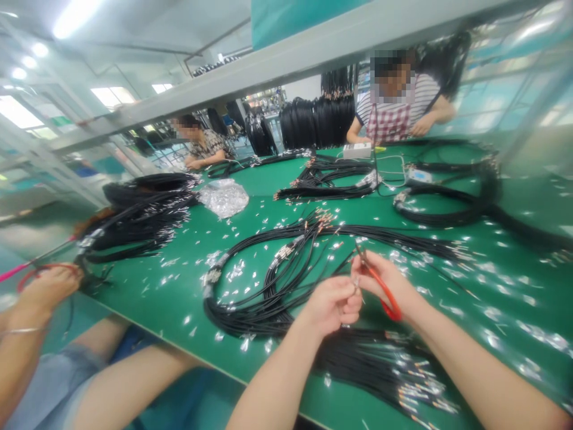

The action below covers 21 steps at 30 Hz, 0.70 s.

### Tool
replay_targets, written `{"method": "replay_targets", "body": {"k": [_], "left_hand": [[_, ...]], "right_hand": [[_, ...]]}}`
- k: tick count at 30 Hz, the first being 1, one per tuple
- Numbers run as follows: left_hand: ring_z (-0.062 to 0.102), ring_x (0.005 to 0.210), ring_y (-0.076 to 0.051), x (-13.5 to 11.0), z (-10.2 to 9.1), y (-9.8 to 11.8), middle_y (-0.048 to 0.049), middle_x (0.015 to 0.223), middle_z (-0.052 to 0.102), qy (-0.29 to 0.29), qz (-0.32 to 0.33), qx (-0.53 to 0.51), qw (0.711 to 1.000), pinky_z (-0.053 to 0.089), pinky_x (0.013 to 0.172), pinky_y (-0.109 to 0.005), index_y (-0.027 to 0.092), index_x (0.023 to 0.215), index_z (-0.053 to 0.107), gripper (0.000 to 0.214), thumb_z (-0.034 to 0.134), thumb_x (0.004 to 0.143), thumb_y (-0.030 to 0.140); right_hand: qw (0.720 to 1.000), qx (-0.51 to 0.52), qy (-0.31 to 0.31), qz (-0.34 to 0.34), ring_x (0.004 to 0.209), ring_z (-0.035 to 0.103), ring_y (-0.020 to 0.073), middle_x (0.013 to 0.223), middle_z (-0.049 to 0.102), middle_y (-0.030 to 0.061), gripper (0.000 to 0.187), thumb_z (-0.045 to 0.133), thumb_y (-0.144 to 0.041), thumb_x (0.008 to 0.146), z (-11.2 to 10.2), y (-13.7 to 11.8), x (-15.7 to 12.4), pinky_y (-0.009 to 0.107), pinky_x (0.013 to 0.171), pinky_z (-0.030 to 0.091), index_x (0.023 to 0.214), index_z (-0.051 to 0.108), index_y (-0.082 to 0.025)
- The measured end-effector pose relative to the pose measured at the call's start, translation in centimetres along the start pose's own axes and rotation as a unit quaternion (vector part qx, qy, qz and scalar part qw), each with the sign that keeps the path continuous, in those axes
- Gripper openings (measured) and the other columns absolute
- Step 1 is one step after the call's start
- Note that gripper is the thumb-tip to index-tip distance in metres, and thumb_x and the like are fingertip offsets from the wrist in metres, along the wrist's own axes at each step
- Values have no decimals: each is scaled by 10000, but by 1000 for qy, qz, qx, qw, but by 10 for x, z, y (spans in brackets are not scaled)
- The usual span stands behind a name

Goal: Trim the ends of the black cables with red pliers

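Observation:
My right hand [389,278] is closed around a pair of red-handled scissors [387,294], with the dark blades pointing up and away from me. My left hand [333,304] is pinched closed, its fingertips meeting those of my right hand at a small shiny piece [357,285], too small to make out. Both hands are above a bundle of black cables [358,358] with copper-coloured and whitish ends. Just beyond the left hand, more black cables [242,316] lie in a curved loop, bound with clear wrapping.
Small clear scraps lie scattered over the green table [170,316]. A clear plastic bag [224,198] sits near a black cable pile [147,209]. At the left, a neighbour's hand [54,286] holds red-handled scissors. Two people work across the table, beneath a grey beam [268,74].

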State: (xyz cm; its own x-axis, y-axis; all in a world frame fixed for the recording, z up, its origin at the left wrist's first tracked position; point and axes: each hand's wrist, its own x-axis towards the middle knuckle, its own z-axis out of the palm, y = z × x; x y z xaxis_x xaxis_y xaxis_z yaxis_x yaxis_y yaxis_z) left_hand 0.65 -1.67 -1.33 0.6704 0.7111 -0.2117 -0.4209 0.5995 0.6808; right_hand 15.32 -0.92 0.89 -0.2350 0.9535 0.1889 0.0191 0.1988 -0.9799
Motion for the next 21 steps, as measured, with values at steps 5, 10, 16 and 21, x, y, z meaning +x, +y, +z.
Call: {"method": "replay_targets", "body": {"k": [5, 10, 16, 21], "left_hand": [[414, 483, -70, 6, 3, -5, 23, 545, 469, 124, 173, 73, 974, 317, 478, -209, 133, 688, 513, 185, 653, 673, 254], [451, 578, -82, 8, 3, -10, 19, 589, 515, 238, 267, 182, 916, 353, 595, -220, 132, 680, 548, 131, 650, 671, 213], [443, 553, -88, 4, 4, -9, 15, 577, 513, 207, 252, 160, 932, 337, 571, -231, 133, 677, 553, 131, 649, 668, 221], [413, 498, -92, 1, 3, -1, 17, 549, 477, 81, 174, 51, 980, 310, 529, -246, 138, 707, 545, 162, 632, 682, 273]], "right_hand": [[994, -65, 88, 5, 651, 509, 139, 696, 527, -14, 136, 612, -291, 688, -2, 3, 3, 281, 638, 441, 736, 521, -202], [993, -63, 97, 8, 644, 524, 141, 690, 533, -16, 147, 617, -279, 688, 10, -4, -1, 274, 619, 446, 774, 522, -206], [993, -63, 98, -14, 621, 512, 127, 680, 521, -18, 120, 594, -272, 696, 13, -3, -1, 266, 606, 445, 740, 506, -203], [990, -74, 117, 15, 580, 500, 123, 647, 530, -26, 186, 637, -308, 649, 1, 15, 4, 273, 585, 432, 723, 504, -201]]}}
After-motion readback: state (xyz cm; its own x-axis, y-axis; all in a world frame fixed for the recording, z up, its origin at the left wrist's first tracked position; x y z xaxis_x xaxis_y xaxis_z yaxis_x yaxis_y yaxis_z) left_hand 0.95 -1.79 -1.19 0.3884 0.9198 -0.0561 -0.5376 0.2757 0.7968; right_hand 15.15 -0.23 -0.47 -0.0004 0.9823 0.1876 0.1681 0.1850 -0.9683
